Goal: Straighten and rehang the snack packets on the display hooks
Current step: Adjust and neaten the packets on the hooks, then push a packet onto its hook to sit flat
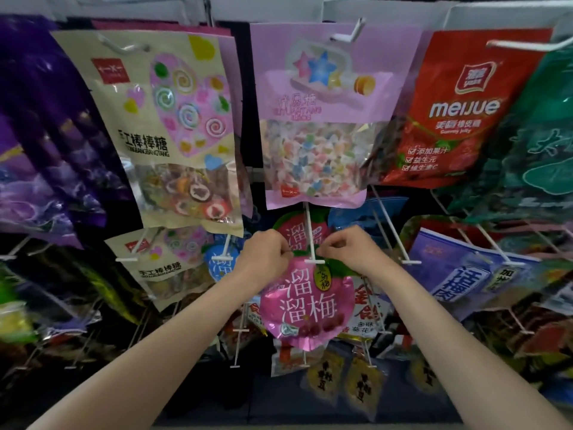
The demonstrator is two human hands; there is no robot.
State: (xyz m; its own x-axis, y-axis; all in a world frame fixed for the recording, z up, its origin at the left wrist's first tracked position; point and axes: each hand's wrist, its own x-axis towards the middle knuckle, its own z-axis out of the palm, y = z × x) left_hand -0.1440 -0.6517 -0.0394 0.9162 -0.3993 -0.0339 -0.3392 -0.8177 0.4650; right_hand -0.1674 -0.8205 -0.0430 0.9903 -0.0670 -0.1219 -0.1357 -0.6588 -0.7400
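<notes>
Plainly the pink plum-candy packet [305,308] is the thing in hand: a round, glossy foil pouch hanging at the tip of a white display hook [311,240], directly below the lilac star-candy bag [322,119]. It looks light and soft, puffed with air and small pieces, so it should crumple easily and its slick film could slide between fingers. The firmest place to take it is the flat sealed top edge by the hang hole, on either side of the hook, and that is where both hands sit. The left hand [266,254] pinches the top edge just left of the hook's crossbar, fingers curled in tight. The right hand [350,248] pinches the same edge just right of the crossbar, thumb and forefinger closed on the green header. A second packet of the same kind [294,231] hangs behind on the hook. Left of the hook hangs a cream lollipop bag [164,125]; right of it, a red gummy-jelly bag [449,113].
</notes>
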